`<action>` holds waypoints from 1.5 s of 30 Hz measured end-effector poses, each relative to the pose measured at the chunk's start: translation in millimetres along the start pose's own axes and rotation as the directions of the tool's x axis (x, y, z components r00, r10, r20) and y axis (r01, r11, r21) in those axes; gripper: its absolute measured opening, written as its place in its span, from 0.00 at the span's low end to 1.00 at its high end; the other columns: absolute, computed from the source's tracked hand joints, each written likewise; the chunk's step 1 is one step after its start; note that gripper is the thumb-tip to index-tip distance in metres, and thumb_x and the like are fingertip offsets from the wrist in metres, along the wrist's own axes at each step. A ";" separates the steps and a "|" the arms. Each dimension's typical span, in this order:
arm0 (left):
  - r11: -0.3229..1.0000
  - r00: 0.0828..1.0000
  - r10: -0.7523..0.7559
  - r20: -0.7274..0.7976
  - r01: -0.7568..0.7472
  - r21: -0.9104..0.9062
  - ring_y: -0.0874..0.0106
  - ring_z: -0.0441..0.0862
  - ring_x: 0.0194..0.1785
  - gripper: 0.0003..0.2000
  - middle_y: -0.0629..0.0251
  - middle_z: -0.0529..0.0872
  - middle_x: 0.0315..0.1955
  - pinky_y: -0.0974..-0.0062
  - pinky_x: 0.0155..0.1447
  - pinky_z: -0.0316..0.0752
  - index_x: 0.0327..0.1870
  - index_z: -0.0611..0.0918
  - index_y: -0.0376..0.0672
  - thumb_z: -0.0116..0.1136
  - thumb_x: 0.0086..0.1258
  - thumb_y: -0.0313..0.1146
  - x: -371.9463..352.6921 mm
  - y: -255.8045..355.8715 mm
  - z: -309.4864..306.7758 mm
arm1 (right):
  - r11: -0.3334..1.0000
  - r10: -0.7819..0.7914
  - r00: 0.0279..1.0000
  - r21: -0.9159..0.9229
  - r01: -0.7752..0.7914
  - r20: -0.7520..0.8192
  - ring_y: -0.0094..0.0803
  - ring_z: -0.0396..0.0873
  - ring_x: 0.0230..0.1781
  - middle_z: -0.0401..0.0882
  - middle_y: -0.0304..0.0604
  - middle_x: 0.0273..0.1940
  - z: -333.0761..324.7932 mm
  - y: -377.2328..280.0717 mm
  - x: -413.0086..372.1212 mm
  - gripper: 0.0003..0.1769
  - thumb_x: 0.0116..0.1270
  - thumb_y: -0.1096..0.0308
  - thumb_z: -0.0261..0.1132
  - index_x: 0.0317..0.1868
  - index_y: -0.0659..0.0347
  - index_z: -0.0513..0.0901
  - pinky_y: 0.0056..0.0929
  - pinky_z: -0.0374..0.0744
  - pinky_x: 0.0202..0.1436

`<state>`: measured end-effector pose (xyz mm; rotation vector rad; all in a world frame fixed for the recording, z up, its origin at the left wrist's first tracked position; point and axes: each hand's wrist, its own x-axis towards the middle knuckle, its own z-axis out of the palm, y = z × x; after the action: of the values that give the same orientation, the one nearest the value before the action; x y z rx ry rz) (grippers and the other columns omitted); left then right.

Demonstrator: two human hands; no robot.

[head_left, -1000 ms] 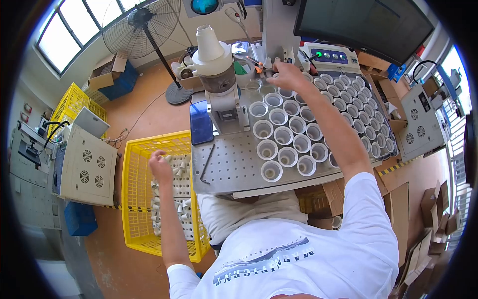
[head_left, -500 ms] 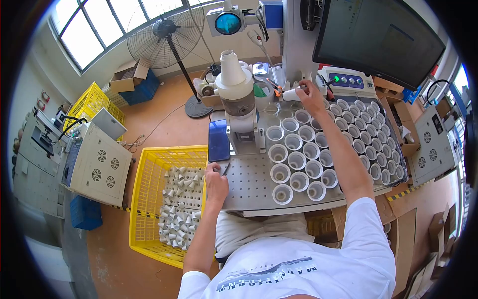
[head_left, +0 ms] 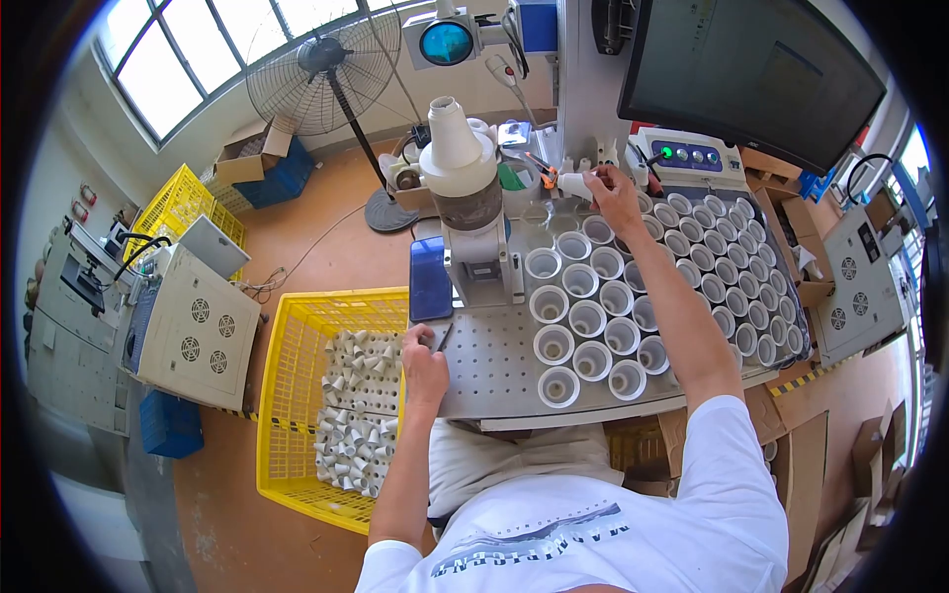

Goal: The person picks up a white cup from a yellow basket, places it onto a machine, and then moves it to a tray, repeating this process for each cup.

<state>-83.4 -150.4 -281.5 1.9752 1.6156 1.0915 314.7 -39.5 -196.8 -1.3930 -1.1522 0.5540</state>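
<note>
My right hand [head_left: 617, 201] is closed on a small white cup [head_left: 574, 185], held tilted on its side above the far edge of the cup rows. Below it stand rows of white cups [head_left: 590, 318], upright with their open mouths facing up. At the table's left front edge my left hand [head_left: 425, 368] has its fingers curled round a thin dark pen-like tool [head_left: 446, 338]. Just beyond that hand lies a dark blue phone-like slab [head_left: 431, 279]. A white cone-topped fixture [head_left: 463, 163] rises between the slab and the cups.
A yellow crate [head_left: 282, 395] with many small white pieces [head_left: 358, 445] stands left of the table. Over the table hang a machine lens [head_left: 446, 43] and a monitor [head_left: 751, 74]. A control box [head_left: 692, 158] sits behind the cups. A floor fan [head_left: 326, 59] stands further back.
The view has shifted very slightly. My right hand still holds the white cup in nearly the same spot, and my left hand has barely moved.
</note>
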 end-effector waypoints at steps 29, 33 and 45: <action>0.981 0.997 -0.039 -0.071 0.025 -0.192 0.66 0.84 0.40 0.16 0.53 0.87 0.31 0.69 0.51 0.76 0.35 0.84 0.30 0.41 0.54 0.21 78.4 33.9 -58.1 | 0.996 -0.034 0.995 -0.075 0.041 0.090 0.27 0.78 0.28 0.74 0.42 0.30 -5.6 10.7 9.0 0.18 0.55 0.63 0.73 0.32 0.63 0.70 0.25 0.81 0.33; 0.960 0.985 0.066 -0.159 -0.106 -0.260 0.64 0.84 0.41 0.15 0.52 0.88 0.34 0.70 0.53 0.74 0.34 0.85 0.30 0.42 0.57 0.23 143.7 59.2 -81.0 | 0.999 -0.034 0.997 0.032 0.032 0.072 0.24 0.77 0.29 0.72 0.38 0.30 -6.3 -19.4 7.0 0.18 0.56 0.64 0.74 0.31 0.62 0.71 0.24 0.82 0.34; 0.795 0.998 0.041 0.038 -0.010 -0.607 0.61 0.73 0.52 0.15 0.50 0.79 0.41 0.65 0.61 0.67 0.34 0.90 0.42 0.46 0.61 0.29 230.8 228.3 -72.1 | 0.877 -0.356 0.934 0.354 0.326 0.023 0.22 0.77 0.32 0.73 0.36 0.31 54.9 -171.9 5.1 0.19 0.60 0.61 0.76 0.33 0.61 0.74 0.22 0.80 0.37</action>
<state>23.9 -10.1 0.3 1.5687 1.0208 1.3492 215.8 -39.4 -45.9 -0.8451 -1.2681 0.5349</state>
